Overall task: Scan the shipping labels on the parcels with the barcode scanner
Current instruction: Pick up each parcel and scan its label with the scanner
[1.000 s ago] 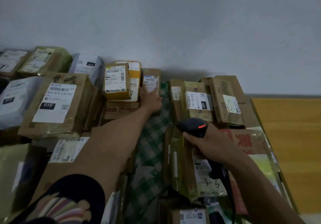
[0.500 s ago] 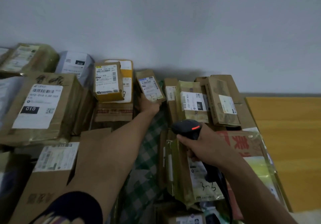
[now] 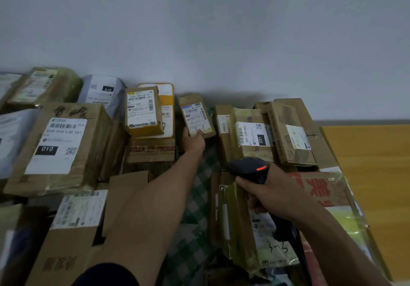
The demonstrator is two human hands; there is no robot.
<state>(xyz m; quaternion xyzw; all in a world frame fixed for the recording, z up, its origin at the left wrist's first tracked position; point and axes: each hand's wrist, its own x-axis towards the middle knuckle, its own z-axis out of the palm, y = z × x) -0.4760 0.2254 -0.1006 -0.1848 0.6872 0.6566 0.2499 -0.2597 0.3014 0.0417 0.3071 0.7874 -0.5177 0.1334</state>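
Observation:
Many cardboard parcels with white shipping labels lie packed against a grey wall. My left hand [image 3: 193,140] reaches far forward and grips the lower end of a small brown parcel [image 3: 196,115], tilted so that its label [image 3: 195,117] faces me. My right hand [image 3: 269,193] grips the handle of a black barcode scanner [image 3: 247,168]. A red light glows on the scanner's head, which points towards the small parcel from the lower right. The scanner's cable runs down along my right forearm.
A big box [image 3: 57,148] marked 010 sits at the left, a yellow-brown box [image 3: 143,111] stands left of the held parcel, and a parcel [image 3: 251,140] marked 231 lies right of it. Green checked cloth [image 3: 195,208] shows between the stacks. A wooden surface [image 3: 372,174] lies at the right.
My left hand has taken hold of the small brown parcel and tipped it up from lying against the wall, label towards me. The scanner in my right hand stayed roughly in place.

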